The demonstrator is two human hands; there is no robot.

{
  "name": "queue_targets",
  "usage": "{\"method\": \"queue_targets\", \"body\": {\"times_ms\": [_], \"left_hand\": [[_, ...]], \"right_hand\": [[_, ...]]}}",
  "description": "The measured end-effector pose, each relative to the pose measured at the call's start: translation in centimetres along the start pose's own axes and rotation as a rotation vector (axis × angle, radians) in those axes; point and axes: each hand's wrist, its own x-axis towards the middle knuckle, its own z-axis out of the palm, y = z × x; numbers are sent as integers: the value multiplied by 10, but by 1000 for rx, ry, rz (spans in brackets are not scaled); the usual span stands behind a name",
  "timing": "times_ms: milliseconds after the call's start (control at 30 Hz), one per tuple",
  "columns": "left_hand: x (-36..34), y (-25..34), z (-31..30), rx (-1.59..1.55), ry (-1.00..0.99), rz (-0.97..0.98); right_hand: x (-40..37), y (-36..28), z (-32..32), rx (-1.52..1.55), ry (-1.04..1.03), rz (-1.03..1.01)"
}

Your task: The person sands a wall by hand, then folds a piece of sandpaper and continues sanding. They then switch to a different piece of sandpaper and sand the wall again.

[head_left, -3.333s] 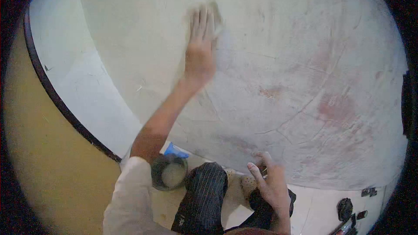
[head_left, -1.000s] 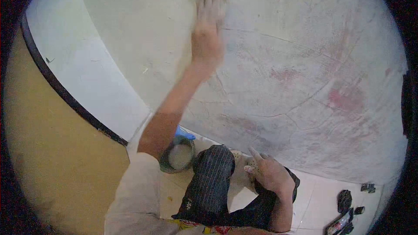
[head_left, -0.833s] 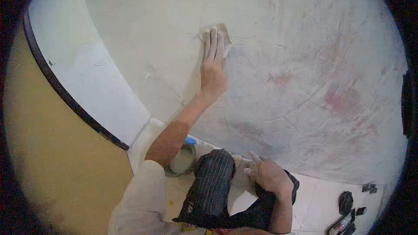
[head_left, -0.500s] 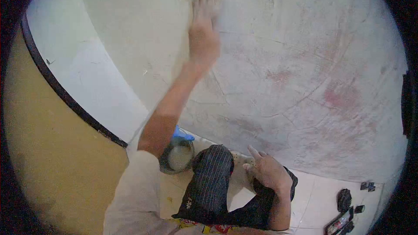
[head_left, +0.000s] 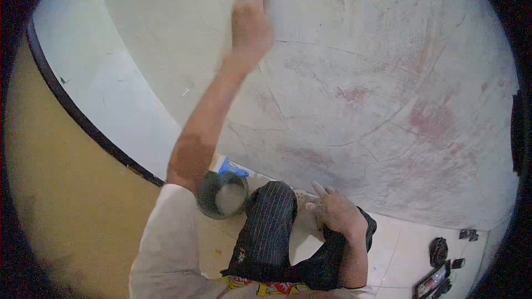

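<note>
My left hand (head_left: 252, 14) reaches up to the top of the view, its dusty fingers stretched against the pale wall (head_left: 343, 50). A tan edge shows beside the fingertips; the piece under them is mostly hidden and I cannot name it. My right hand (head_left: 337, 211) rests by my right knee, with whitened fingers apart and nothing in them. Below my left forearm stands a dark bucket (head_left: 206, 206) with something greyish inside. A blue-handled tool (head_left: 233, 170) with a pale flat end, like a brush, lies at the bucket's far rim.
Reddish and grey patches (head_left: 432, 119) mark the wall, with thin crack-like lines. White floor tiles (head_left: 388, 249) run along its foot. Several black items (head_left: 438, 252) lie at the lower right. A dark strip (head_left: 91, 122) borders a tan surface (head_left: 72, 199) on the left.
My left hand has moved higher along the wall and slightly left, its fingertips now at the view's top edge. My right hand stays by the knee.
</note>
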Motion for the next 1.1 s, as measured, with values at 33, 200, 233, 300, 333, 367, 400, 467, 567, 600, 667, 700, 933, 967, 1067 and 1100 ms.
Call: {"method": "queue_targets", "body": {"times_ms": [33,200,233,300,333,367,400,467,567,600,667,700,933,967,1067,1100], "left_hand": [[-29,-4,7,15,20,15],[-138,-16,36,136,-51,108],[-140,-13,36,75,-54,35],[-107,-12,35,55,12,68],[-78,-10,31,33,76,108],[-51,-12,27,24,82,105],[-34,-14,21,18,83,98],[-14,-10,9,34,49,107],[-43,-9,13,-3,-9,38],[-69,-10,18,-65,-37,-48],[-131,-20,35,74,5,140],[-142,-21,38,71,7,147],[-37,-18,9,-89,-80,25],[-27,-17,4,-89,-90,20],[-26,-16,-5,90,-296,-115],[-51,-17,2,53,-179,-2]], "right_hand": [[6,14,15,-35,51,-98],[-3,-7,-2,-10,20,-20],[-2,-3,1,-11,9,-28],[-2,4,3,-17,-8,-31],[-5,3,0,-9,28,-49],[-7,2,-2,1,64,-69],[-7,1,-4,6,52,-65],[-4,-4,-9,0,37,-36],[-6,-4,-12,-28,20,-31],[-7,-4,-12,-28,22,-34],[-9,-3,-10,-1,39,-30],[-7,0,-6,1,47,-30],[-9,-8,-16,-6,-41,50],[-9,-7,-15,12,2,43],[-5,-3,-11,-19,-3,13],[-5,-4,-9,-20,-5,8]]}}
